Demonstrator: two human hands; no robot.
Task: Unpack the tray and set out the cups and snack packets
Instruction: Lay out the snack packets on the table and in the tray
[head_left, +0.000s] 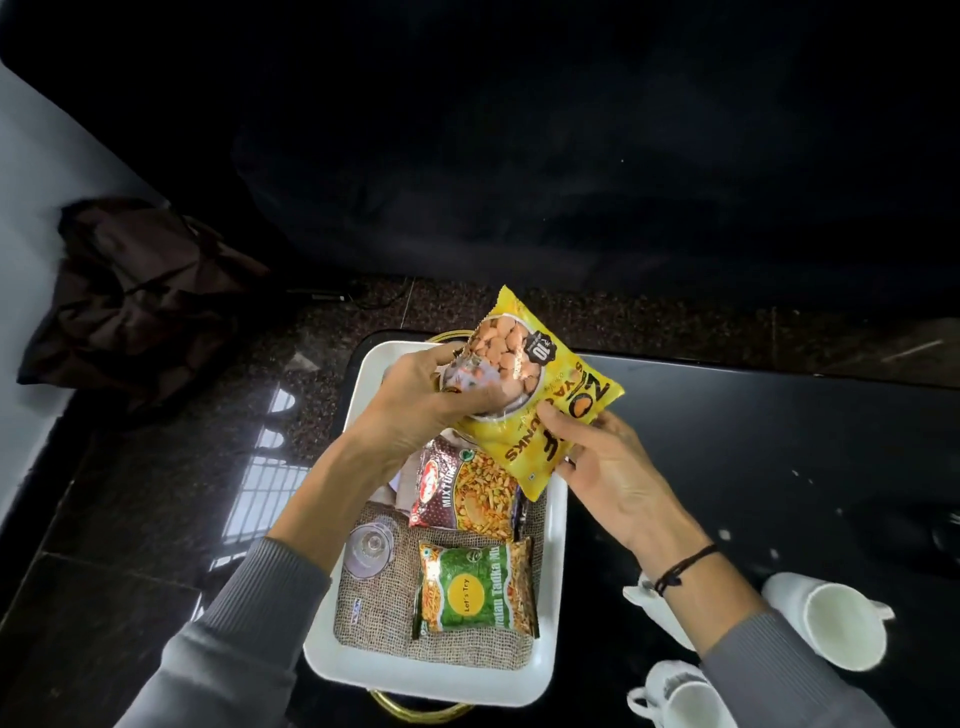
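Observation:
A yellow snack packet (540, 395) is held above the far end of the white tray (457, 678). My left hand (415, 400) grips its left side and my right hand (608, 467) holds its lower right edge. Inside the tray, on a burlap liner (374, 608), lie a maroon mixture packet (467, 491) and a green packet (475, 590). A clear glass (370, 551) lies on the liner by my left forearm. White cups stand on the black table to the right: one (831, 621) beside my right sleeve, another (680, 699) at the bottom edge, and a third (649, 605) partly hidden under my wrist.
The tray has gold handles (415, 709) and sits on the left end of a glossy black table (753, 441). A dark bag (140, 291) lies on the granite floor at the left by a white wall. A dark sofa fills the background.

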